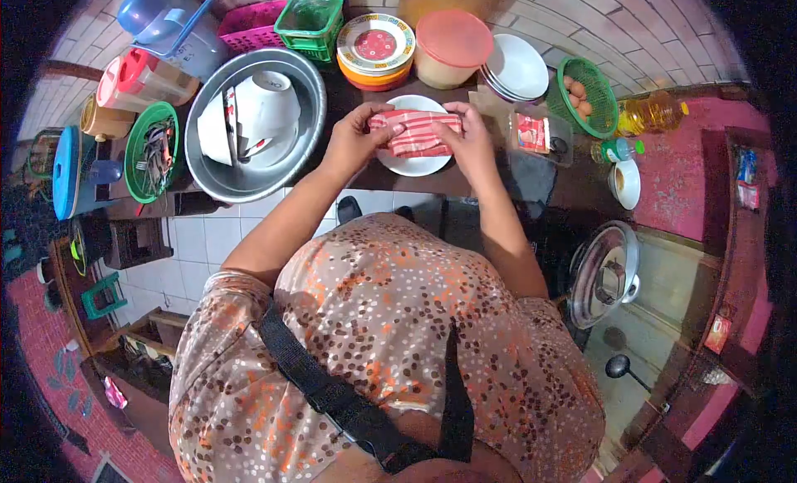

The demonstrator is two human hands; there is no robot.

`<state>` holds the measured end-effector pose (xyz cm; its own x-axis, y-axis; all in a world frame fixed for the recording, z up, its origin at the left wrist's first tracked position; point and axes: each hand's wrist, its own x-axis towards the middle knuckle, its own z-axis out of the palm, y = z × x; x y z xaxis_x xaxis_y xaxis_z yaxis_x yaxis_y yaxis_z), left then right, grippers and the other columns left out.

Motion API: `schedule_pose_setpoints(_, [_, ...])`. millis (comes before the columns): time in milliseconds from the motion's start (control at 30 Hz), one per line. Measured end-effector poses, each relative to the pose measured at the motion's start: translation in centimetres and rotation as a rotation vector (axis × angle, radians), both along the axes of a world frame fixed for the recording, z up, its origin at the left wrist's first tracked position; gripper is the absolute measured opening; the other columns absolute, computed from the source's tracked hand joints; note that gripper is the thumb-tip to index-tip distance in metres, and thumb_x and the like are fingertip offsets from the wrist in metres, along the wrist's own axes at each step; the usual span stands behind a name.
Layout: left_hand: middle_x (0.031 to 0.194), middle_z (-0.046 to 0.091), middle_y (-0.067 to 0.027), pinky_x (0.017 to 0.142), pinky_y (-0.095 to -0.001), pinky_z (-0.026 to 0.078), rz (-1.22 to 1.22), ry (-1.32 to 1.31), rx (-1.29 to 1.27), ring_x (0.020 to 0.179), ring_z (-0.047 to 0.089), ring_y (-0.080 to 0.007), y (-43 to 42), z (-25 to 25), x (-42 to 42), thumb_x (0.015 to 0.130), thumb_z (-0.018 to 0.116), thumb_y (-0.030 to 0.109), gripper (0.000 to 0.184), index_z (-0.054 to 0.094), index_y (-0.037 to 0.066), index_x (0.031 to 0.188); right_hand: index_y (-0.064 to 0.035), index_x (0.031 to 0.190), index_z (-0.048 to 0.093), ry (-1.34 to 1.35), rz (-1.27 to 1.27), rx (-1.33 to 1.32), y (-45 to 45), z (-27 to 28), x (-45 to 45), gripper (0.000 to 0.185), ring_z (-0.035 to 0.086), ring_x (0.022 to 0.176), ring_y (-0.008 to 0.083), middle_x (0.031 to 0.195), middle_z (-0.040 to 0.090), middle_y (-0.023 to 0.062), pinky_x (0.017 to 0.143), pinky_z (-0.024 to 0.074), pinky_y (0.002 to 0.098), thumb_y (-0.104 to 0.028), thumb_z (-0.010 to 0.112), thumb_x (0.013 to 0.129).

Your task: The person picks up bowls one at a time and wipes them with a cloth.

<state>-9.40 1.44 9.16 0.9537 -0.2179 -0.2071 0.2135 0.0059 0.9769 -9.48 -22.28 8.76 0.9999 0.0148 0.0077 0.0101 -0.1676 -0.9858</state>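
Observation:
A red-and-white striped cloth (417, 132) is stretched between my two hands over a white plate (415, 166). My left hand (361, 134) grips the cloth's left end, thumb on top. My right hand (470, 140) pinches its right end the same way. The cloth hides the middle of the plate, and I cannot tell whether it touches it. Just behind stands a stack of patterned plates (376, 44). Right of my right hand lies a small red packet (533, 134) in a clear container.
A metal basin (312, 117) of white bowls stands left, beside a green basket (133, 163) of cutlery. Along the back are a pink-lidded tub (453, 39), white plates (516, 65), a basket of eggs (577, 97) and an oil bottle (652, 116). A ladle (618, 367) lies lower right.

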Motion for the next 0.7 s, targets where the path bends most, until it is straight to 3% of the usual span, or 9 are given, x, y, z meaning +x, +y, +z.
schedule_pose_setpoints(33, [0.11, 0.073, -0.0067, 0.08, -0.0281, 0.057, 0.0, -0.153, 0.196, 0.092, 0.07, -0.0121, -0.2, -0.5, -0.1, 0.092, 0.082, 0.023, 0.039, 0.069, 0.003, 0.123, -0.0059, 0.128, 0.057, -0.036, -0.042, -0.328, 0.4, 1.7, -0.8, 0.046, 0.071, 0.098, 0.0255, 0.106, 0.072, 0.0176, 0.085, 0.0559, 0.0382, -0.017, 0.081, 0.09])
schedule_pose_setpoints(67, [0.111, 0.074, -0.0091, 0.078, -0.0288, 0.057, -0.001, -0.305, 0.392, 0.091, 0.071, -0.0129, -0.3, -1.0, -0.1, 0.091, 0.083, 0.023, 0.037, 0.071, 0.002, 0.12, -0.0059, 0.128, 0.057, -0.034, -0.041, -0.329, 0.6, 1.1, -0.7, 0.046, 0.071, 0.098, 0.0255, 0.106, 0.072, 0.0176, 0.085, 0.0559, 0.0382, -0.017, 0.081, 0.09])
schedule_pose_setpoints(167, [0.103, 0.074, -0.0142, 0.079, -0.0387, 0.058, 0.032, -0.505, 0.687, 0.089, 0.072, -0.0259, -1.1, -0.7, -1.6, 0.088, 0.082, 0.031, 0.037, 0.074, 0.003, 0.111, -0.0075, 0.124, 0.054, -0.142, -0.087, -0.633, 1.4, -0.5, -0.3, 0.044, 0.065, 0.103, 0.0499, 0.111, 0.068, 0.0258, 0.088, 0.0526, 0.0532, -0.014, 0.078, 0.088])
schedule_pose_setpoints(233, [0.095, 0.074, -0.0141, 0.079, -0.0458, 0.057, 0.031, -0.627, 0.882, 0.088, 0.071, -0.0342, -1.4, -1.4, -2.3, 0.086, 0.08, 0.043, 0.041, 0.075, 0.008, 0.108, -0.0077, 0.125, 0.053, -0.154, -0.082, -0.647, 1.4, -0.3, 0.3, 0.047, 0.065, 0.103, 0.049, 0.111, 0.067, 0.0254, 0.088, 0.0524, 0.0528, -0.016, 0.079, 0.087])
schedule_pose_setpoints(400, [0.112, 0.073, -0.0112, 0.081, -0.044, 0.053, -0.08, -0.582, 0.942, 0.093, 0.068, -0.0292, -2.4, -1.8, -3.9, 0.087, 0.078, 0.047, 0.039, 0.078, 0.014, 0.107, -0.0083, 0.122, 0.057, -0.346, -0.045, -0.593, 0.9, -1.0, 2.3, 0.049, 0.06, 0.111, 0.0442, 0.118, 0.063, 0.0203, 0.094, 0.0498, 0.0515, -0.02, 0.082, 0.083])
schedule_pose_setpoints(500, [0.12, 0.072, -0.0085, 0.091, -0.0444, 0.05, -0.146, -0.696, 1.038, 0.108, 0.063, -0.0295, -2.1, -0.2, -4.6, 0.088, 0.076, 0.048, 0.046, 0.076, 0.013, 0.117, -0.0067, 0.121, 0.064, -0.466, -0.059, -1.092, 2.4, 1.6, 1.1, 0.044, 0.051, 0.126, 0.0372, 0.134, 0.057, 0.0113, 0.104, 0.0446, 0.0519, -0.021, 0.081, 0.083])
schedule_pose_setpoints(600, [0.126, 0.068, -0.0099, 0.095, -0.0466, 0.05, -0.211, -0.943, 0.857, 0.109, 0.062, -0.0312, -0.6, -0.6, -4.1, 0.089, 0.076, 0.046, 0.05, 0.072, 0.011, 0.125, -0.0063, 0.136, 0.06, -0.382, -0.137, -0.877, 3.8, 1.1, -1.5, 0.056, 0.051, 0.128, 0.0401, 0.139, 0.054, 0.0163, 0.108, 0.0434, 0.052, -0.024, 0.078, 0.087])
schedule_pose_setpoints(633, [0.135, 0.065, -0.0107, 0.103, -0.0482, 0.048, -0.28, -0.94, 0.831, 0.12, 0.061, -0.0322, 0.2, 0.0, -4.0, 0.089, 0.075, 0.042, 0.053, 0.068, 0.01, 0.131, -0.0063, 0.15, 0.05, -0.309, -0.094, -0.831, 4.3, 1.0, -2.6, 0.068, 0.042, 0.141, 0.0448, 0.156, 0.041, 0.0229, 0.117, 0.0386, 0.0511, -0.028, 0.075, 0.09])
schedule_pose_setpoints(700, [0.138, 0.064, -0.0111, 0.107, -0.0483, 0.047, -0.308, -1.022, 0.875, 0.126, 0.059, -0.0322, 1.9, -0.7, -3.3, 0.089, 0.075, 0.042, 0.054, 0.067, 0.01, 0.133, -0.0045, 0.153, 0.046, -0.287, -0.063, -0.871, 4.7, -1.0, -4.0, 0.072, 0.035, 0.147, 0.0456, 0.161, 0.033, 0.0252, 0.12, 0.0351, 0.0508, -0.029, 0.074, 0.091])
